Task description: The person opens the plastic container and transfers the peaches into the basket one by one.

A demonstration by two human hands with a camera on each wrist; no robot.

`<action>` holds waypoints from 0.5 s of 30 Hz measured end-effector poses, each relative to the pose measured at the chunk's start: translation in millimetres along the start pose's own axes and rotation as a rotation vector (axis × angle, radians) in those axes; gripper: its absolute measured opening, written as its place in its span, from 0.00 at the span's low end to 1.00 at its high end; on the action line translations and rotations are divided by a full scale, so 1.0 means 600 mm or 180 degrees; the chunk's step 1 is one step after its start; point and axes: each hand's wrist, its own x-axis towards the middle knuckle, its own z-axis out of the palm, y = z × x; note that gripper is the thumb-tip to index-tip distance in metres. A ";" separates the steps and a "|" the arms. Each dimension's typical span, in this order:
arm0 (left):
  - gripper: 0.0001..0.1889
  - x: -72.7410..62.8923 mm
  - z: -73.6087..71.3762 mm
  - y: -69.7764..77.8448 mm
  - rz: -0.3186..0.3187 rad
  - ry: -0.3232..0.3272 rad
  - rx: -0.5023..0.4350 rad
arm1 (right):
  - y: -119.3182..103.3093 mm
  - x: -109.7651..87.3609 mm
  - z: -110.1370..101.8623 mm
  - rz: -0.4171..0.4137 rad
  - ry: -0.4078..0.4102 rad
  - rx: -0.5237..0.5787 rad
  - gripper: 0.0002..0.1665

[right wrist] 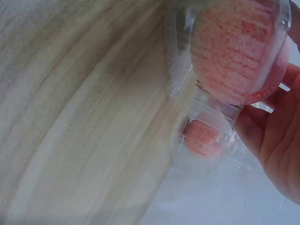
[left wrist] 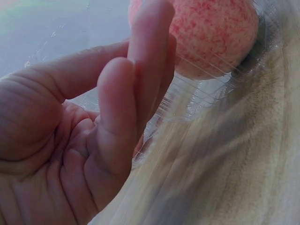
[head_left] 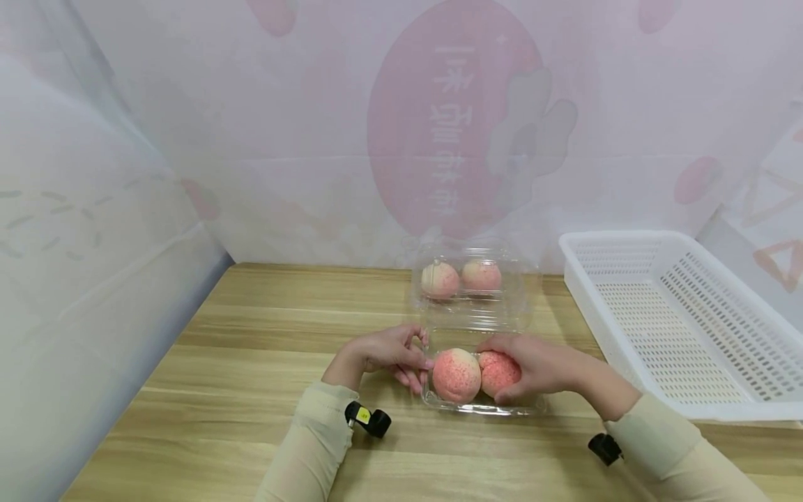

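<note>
In the head view my right hand [head_left: 533,364] curls its fingers and thumb round a pink-speckled peach [head_left: 498,371] in the right half of a clear plastic box [head_left: 483,409]. Another peach [head_left: 456,376], pink fading to cream, sits beside it. My left hand [head_left: 392,354] is at the box's left edge, thumb touching the rim. Its fingers look fairly straight in the left wrist view, where the thumb tip is hidden. In the right wrist view the right fingers [right wrist: 253,126] reach round the far side of a peach [right wrist: 236,51], partly hidden behind the box wall.
Behind the box, two peaches [head_left: 440,280] show through more clear plastic [head_left: 517,293]; whether this is a lid or a second box I cannot tell. A white perforated basket [head_left: 602,335] stands at the right. The wooden table [head_left: 251,362] meets a printed cloth backdrop.
</note>
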 end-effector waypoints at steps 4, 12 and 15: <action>0.16 -0.001 0.000 0.001 -0.0003 -0.0005 0.0004 | 0.000 -0.001 -0.010 0.0045 0.0048 -0.0026 0.40; 0.16 0.000 -0.001 0.000 -0.0008 0.0012 -0.0014 | -0.005 -0.002 -0.025 0.0122 0.0084 0.0040 0.40; 0.15 0.001 -0.001 -0.001 -0.0003 0.0026 -0.0030 | -0.007 -0.002 -0.030 0.0104 0.0123 0.0042 0.40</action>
